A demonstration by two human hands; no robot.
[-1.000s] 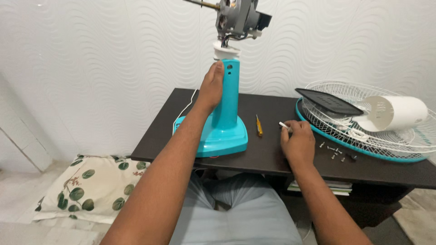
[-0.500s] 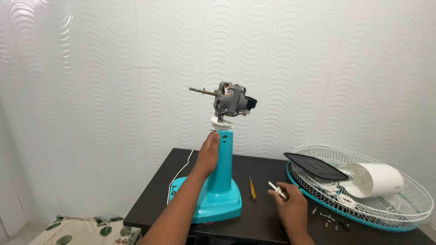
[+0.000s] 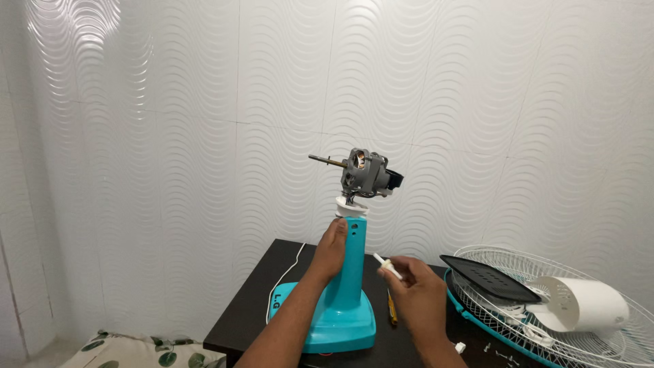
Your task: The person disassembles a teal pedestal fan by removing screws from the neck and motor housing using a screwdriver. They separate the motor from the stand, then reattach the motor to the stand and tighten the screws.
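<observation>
**Stand [image 3: 351, 272], teal, motor bare: held at the column, small part in hand**

Location: the stand is upright on a dark table [image 3: 252, 313], near its middle, against a white wavy wall.

1. Cushion [image 3: 136, 347], leaf print, on the floor, lower left.
2. Cord [image 3: 286, 276], white, running down the table's back to the stand's base.
3. Left hand [image 3: 332, 251]: fingers pressed together and laid up the column's left side, palm against it, just under the white collar.
4. Motor [image 3: 368, 172], grey, uncovered, on top of the stand; its shaft points left.
5. Pin [image 3: 387, 266], white and slim, pinched between the thumb and fingertips of the right hand [image 3: 419, 296], which is raised beside the column and not touching it.
6. Screwdriver [image 3: 392, 310], yellow handle, lying on the table just right of the base.
7. Cover [image 3: 487, 278], black, resting on the grille [image 3: 599, 341], with a white housing [image 3: 586, 304] lying inside the grille.
8. Screws [image 3: 501, 353], loose, at the table's front edge.

Step, as judged: the stand is steadied while the pin is brought up. Any fitting near the collar calls for a firm left-hand hold, since the stand looks top-heavy.

Change from half a second ago: the right hand has lifted off the table with the pin; the left hand keeps its place.
</observation>
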